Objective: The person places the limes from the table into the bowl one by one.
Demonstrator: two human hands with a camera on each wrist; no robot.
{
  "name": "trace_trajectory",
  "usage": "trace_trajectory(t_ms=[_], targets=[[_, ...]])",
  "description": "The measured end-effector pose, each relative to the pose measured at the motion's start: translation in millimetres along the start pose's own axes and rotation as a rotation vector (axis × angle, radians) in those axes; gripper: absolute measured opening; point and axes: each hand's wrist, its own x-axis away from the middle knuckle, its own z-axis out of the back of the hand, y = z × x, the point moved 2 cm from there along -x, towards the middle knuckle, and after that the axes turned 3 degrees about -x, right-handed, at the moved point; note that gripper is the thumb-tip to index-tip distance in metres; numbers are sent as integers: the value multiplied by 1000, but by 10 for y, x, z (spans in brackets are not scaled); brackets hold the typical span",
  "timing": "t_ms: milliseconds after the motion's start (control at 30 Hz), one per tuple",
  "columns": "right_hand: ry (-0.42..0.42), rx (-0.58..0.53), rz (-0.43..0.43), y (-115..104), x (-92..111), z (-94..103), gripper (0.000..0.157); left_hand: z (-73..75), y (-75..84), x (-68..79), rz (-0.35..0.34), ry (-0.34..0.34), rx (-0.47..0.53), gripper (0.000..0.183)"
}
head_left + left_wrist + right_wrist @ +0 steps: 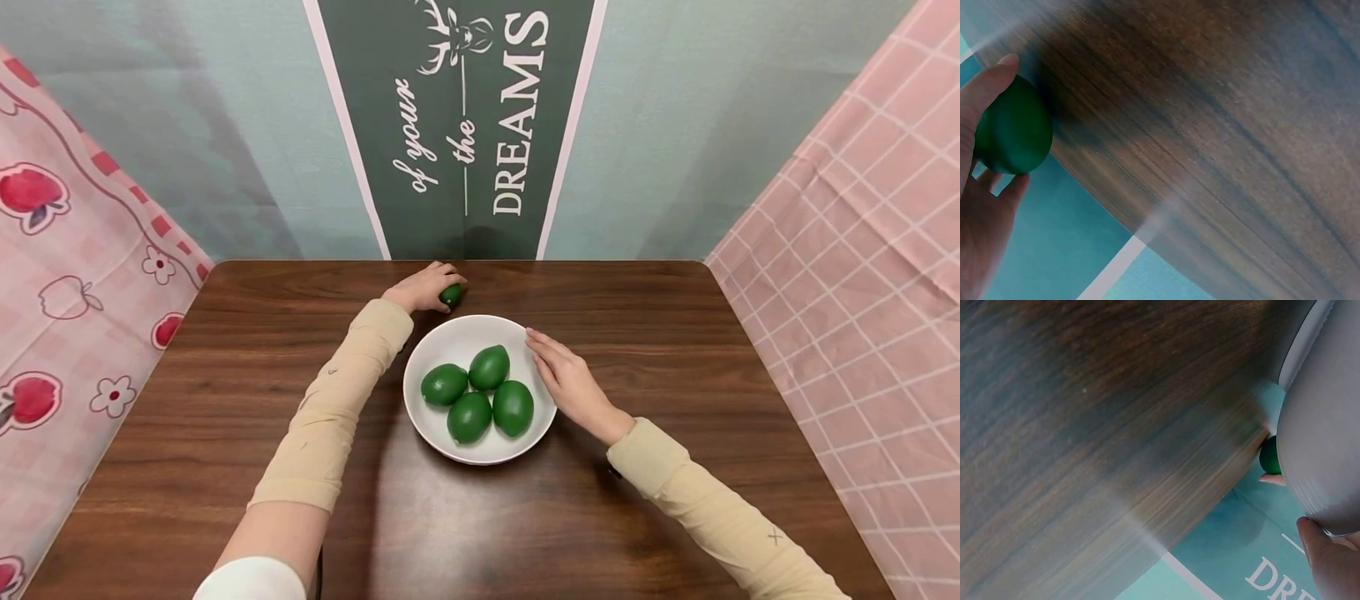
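At the far side of the table, my left hand [426, 288] holds a green lime [451, 294] between thumb and fingers. The left wrist view shows this lime [1017, 128] with the thumb on one side and fingertips on the other. Nearer to me, a white bowl [480, 451] contains several more green limes [470, 417]. My right hand [573, 385] lies along the bowl's right side, its fingers straight and the fingertips at the rim. In the right wrist view the bowl [1329, 425] hides part of the left hand and the held lime [1269, 456].
The brown wooden table [645, 533] ends at a green-grey cloth backdrop [247, 133] with white lettering. A pink apple-print cloth [82, 292] hangs at the left, and a pink checked cloth [862, 250] at the right.
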Motion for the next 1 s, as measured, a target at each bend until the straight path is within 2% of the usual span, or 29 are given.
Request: trace_trajectory(t_ms=[233, 533, 667, 700, 900, 933, 1000], targets=[[7, 6, 10, -9, 10, -12, 31, -43, -11, 77, 31, -14, 67, 58], [-1, 13, 8, -23, 20, -37, 31, -89, -32, 139, 69, 7, 114, 56], [-6, 21, 3, -31, 33, -49, 30, -105, -32, 148, 47, 17, 156, 55], [-8, 20, 3, -33, 35, -53, 30, -164, -96, 117, 19, 39, 161, 56], [3, 22, 2, -38, 49, -59, 30, -81, -28, 194, -37, 71, 136, 57], [5, 24, 1, -39, 51, -58, 30, -4, 54, 248, -24, 56, 129, 56], [7, 25, -1, -42, 56, -57, 30, 26, 84, 284, -38, 69, 111, 56]])
